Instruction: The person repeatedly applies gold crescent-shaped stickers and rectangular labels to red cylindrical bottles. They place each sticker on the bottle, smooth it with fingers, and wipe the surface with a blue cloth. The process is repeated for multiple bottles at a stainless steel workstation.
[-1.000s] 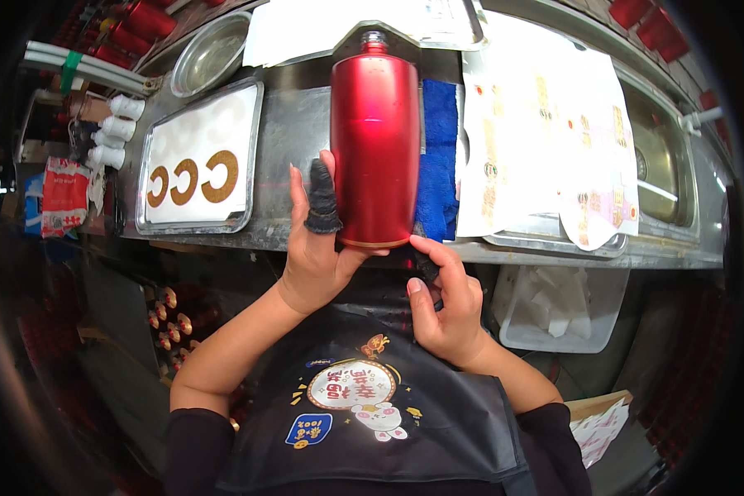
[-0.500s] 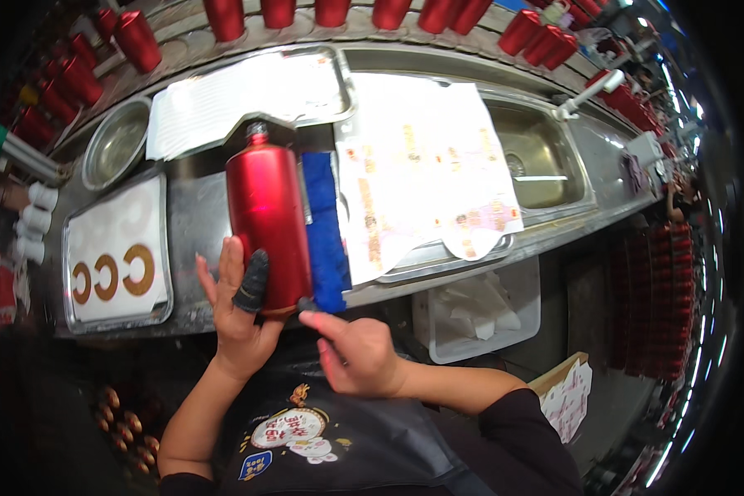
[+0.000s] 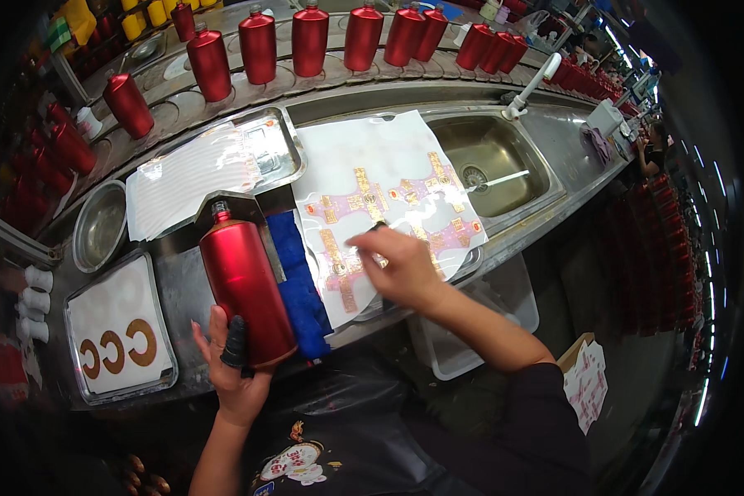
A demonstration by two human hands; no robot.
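A glossy red bottle (image 3: pixel 246 285) with a bare threaded neck lies tilted, neck pointing away from me, its neck end against an angled metal rest (image 3: pixel 238 201). My left hand (image 3: pixel 238 372) holds its base from the left, fingers along the side, one wearing a black finger cot. Over a white backing sheet (image 3: pixel 331 161) of pink and gold stickers (image 3: pixel 372 198) is my right hand (image 3: pixel 401 264). Its fingers are curled together, a black tip showing; I cannot make out anything between them. A blue cloth (image 3: pixel 302 306) lies between bottle and sheet.
On the left, a tray (image 3: pixel 172 376) holds gold C-shaped pieces (image 3: pixel 141 342) near a metal bowl (image 3: pixel 99 227). White sheets (image 3: pixel 194 178) lie on another tray. Right of the stickers is a sink (image 3: pixel 521 157) with a white tap (image 3: pixel 541 74). Red bottles (image 3: pixel 310 41) line a conveyor behind.
My right hand has left the bottle's base and moved right and up, over the sticker sheet. My left hand stays at the bottle. The whole view has shifted.
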